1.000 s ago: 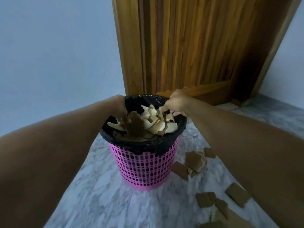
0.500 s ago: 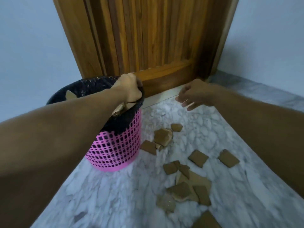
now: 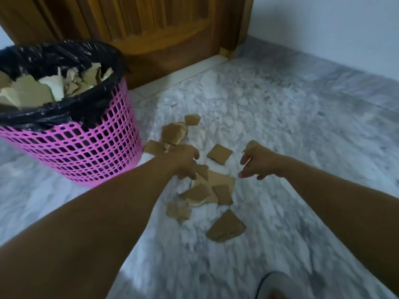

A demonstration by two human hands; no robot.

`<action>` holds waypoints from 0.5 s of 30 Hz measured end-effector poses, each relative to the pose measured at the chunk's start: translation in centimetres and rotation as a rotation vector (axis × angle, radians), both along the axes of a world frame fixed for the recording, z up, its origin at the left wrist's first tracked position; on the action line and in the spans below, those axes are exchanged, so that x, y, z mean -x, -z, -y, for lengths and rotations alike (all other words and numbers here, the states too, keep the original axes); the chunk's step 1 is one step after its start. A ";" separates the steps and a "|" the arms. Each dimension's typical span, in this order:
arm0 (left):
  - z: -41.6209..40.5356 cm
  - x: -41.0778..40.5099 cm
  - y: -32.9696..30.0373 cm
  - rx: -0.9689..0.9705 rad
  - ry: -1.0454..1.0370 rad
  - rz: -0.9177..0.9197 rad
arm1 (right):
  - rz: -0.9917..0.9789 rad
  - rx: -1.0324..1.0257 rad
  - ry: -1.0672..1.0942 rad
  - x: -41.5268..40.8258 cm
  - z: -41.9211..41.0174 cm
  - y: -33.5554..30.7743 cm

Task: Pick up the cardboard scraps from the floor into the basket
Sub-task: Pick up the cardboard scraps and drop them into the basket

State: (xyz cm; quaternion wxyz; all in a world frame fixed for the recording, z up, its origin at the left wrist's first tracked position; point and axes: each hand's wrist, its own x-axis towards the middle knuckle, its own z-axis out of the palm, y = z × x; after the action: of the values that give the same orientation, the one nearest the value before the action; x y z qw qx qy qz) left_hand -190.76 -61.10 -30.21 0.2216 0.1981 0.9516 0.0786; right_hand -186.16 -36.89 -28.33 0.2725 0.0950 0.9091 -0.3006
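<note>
Over the scraps [image 3: 207, 188]: both hands, moved down from the basket [image 3: 86, 145].
Left hand [image 3: 185, 162]: loosely curled, empty.
Right hand [image 3: 259, 162]: loosely curled, empty.

Basket [image 3: 90, 152] left; open floor [image 3: 291, 130] rt.

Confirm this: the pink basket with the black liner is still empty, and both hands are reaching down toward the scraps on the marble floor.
Not empty: the head view shows the pink basket already holding cardboard pieces. The rest stands.
</note>
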 end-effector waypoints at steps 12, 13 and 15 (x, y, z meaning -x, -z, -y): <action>-1.5 -4.3 7.3 0.277 0.337 -0.061 | -0.172 -0.301 -0.790 -8.2 3.7 10.1; -1.8 -4.1 7.7 0.269 0.335 -0.067 | -0.213 -0.345 -0.812 -8.3 3.6 10.3; -2.6 -3.5 8.4 0.249 0.334 -0.048 | -0.258 -0.411 -0.798 -8.1 3.2 10.6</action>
State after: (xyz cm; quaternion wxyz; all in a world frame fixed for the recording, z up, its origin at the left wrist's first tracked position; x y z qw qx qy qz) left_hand -187.24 -58.51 -38.60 0.2316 0.3258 0.9129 -0.0822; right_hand -178.06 -40.08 -38.90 0.2270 -0.2482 0.9417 0.0047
